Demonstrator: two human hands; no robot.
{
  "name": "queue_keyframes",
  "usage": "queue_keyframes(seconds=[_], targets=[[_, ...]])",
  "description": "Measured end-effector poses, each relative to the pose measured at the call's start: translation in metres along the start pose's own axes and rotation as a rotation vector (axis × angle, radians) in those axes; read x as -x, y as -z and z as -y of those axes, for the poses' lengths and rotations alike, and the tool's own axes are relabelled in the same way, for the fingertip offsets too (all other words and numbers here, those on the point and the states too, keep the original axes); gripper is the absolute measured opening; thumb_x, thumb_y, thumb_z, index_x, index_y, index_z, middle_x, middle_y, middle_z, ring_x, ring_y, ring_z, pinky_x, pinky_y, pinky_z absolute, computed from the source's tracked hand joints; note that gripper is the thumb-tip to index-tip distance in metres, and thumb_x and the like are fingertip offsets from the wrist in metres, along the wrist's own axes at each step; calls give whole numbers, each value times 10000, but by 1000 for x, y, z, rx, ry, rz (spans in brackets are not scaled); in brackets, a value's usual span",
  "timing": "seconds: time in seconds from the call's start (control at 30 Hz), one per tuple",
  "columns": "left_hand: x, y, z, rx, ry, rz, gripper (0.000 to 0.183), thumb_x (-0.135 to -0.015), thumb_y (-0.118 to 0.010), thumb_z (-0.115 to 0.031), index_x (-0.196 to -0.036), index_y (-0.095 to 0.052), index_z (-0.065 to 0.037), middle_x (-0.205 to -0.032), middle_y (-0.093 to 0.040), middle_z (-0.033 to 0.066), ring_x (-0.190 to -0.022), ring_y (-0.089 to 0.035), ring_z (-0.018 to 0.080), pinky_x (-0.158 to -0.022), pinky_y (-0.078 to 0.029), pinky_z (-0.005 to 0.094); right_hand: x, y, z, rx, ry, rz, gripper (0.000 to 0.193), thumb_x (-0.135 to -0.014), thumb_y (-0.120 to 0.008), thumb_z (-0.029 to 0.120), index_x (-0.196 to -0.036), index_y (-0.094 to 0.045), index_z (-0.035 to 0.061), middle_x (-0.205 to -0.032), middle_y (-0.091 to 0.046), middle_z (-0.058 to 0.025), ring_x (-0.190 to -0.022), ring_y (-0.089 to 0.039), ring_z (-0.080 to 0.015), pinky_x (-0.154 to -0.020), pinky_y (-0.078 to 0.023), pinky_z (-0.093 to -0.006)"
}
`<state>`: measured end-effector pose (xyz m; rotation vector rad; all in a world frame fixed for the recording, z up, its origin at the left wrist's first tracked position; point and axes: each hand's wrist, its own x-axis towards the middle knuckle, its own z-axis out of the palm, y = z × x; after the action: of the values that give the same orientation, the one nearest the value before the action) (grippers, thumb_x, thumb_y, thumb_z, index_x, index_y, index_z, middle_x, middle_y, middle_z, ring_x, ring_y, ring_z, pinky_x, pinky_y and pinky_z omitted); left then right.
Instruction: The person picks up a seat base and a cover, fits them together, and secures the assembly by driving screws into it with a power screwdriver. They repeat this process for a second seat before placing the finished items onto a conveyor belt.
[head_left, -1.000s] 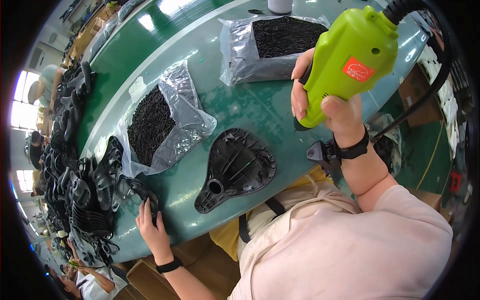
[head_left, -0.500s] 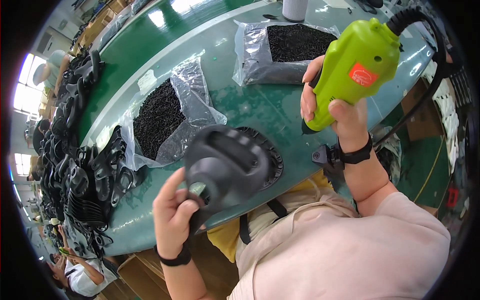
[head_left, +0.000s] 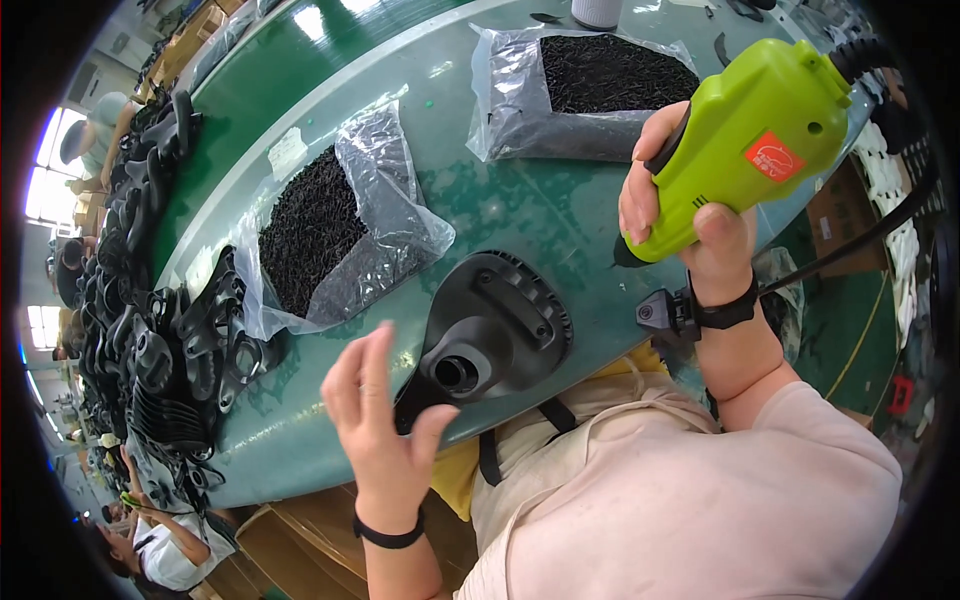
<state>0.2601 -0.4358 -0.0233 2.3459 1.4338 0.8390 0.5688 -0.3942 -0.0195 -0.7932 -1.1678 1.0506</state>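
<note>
Lime-green electric screwdriver (head_left: pixel 730 130) with a red label is held up on the right in my right hand (head_left: pixel 718 258), its black tip pointing down and left. A black plastic housing (head_left: pixel 512 310) lies at the table's near edge, with a round socket at its left and a recessed slot holding screws. Beside its left end, my left hand (head_left: pixel 385 440) has its fingers spread and holds nothing. Whether the fingers touch the housing I cannot tell.
Two clear plastic bags of small black screws, a left bag (head_left: pixel 310 235) and a far bag (head_left: pixel 610 75), lie on the green table (head_left: pixel 520 210). Black plastic parts (head_left: pixel 150 340) are piled along the left. A white container (head_left: pixel 597 12) stands at the back. Another person (head_left: pixel 170 550) is at lower left.
My left hand has let go of the black housing, which now rests over the ribbed black part on the table. The screwdriver in my right hand has shifted slightly right and down.
</note>
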Motion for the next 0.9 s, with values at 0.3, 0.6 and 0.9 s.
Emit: queue_keyframes(seconds=[0.3, 0.6, 0.9], targets=[[-9, -14, 9, 76, 35, 145, 665, -684, -803, -389, -1249, -648, -76, -1341, -567, 114, -1155, -518, 320, -993, -416, 414, -2, -4, -1, 24, -41, -6, 776, -680, -832, 529, -1088, -456, -13, -690, -574, -67, -563, -586, -177, -551, -503, -304], [-13, -20, 18, 44, 91, 235, 685, -627, -841, -281, -1277, -651, -181, -1400, -492, 134, -1191, -435, 358, -1032, -370, 458, -6, -5, 0, -12, -43, -2, 777, -675, -841, 523, -1084, -461, -16, -685, -575, -66, -559, -587, -174, -545, -501, -294], [-12, -28, 5, 146, 181, 246, 716, -577, -866, -237, -1262, -661, -195, -1377, -506, 129, -1195, -438, 354, -1025, -387, 452, -23, -3, 3, -34, -113, 37, 639, -800, -712, 479, -1076, -473, -46, -671, -573, -83, -520, -571, -159, -491, -470, -270]])
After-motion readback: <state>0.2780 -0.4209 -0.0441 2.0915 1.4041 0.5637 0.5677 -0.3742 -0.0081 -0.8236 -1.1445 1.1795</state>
